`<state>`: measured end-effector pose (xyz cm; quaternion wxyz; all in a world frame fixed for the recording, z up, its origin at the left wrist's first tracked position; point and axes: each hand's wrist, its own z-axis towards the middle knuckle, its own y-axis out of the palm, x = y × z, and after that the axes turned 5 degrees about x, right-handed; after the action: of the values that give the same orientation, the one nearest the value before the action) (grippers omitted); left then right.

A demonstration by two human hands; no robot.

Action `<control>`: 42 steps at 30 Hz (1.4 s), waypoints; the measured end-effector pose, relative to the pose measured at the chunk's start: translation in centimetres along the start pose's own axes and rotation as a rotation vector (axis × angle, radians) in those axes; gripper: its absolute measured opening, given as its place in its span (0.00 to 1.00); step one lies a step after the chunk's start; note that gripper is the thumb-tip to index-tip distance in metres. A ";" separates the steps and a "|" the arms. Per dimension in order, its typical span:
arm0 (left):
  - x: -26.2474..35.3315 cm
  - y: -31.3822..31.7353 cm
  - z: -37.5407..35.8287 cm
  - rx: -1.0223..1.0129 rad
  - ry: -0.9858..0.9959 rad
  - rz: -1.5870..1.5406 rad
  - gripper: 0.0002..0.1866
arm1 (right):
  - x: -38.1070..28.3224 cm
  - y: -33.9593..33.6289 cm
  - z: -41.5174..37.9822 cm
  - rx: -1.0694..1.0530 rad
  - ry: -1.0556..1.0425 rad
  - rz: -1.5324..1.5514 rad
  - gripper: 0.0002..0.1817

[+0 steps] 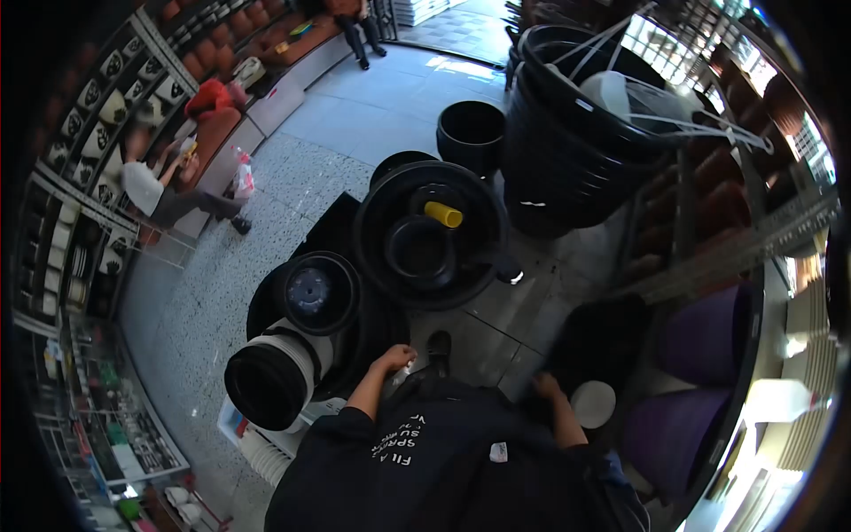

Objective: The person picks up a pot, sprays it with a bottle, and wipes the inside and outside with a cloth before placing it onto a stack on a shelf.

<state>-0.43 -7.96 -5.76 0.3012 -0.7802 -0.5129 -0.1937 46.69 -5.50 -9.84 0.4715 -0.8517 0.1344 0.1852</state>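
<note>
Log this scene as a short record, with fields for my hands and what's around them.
left hand: left hand, pale item at its fingers, grip unclear
right hand: right hand beside blurred dark object
ahead: yellow item in wide black tub
right side: black pot stack, purple pots
left: seated person

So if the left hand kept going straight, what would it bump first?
Probably the near rim of the big, round, black tub with the short yellow tube inside. The left hand points forward and a bit right, towards it. Heights are hard to judge, so it might miss.
</note>
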 end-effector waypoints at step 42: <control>21.5 -9.8 3.6 0.454 0.393 -0.592 0.34 | -32.7 -13.5 14.3 0.409 0.060 1.133 0.18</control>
<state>-0.87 12.05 7.33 0.4888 -0.4612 -0.6775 -0.2989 20.18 15.52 7.83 0.4496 -0.5444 0.6134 0.3538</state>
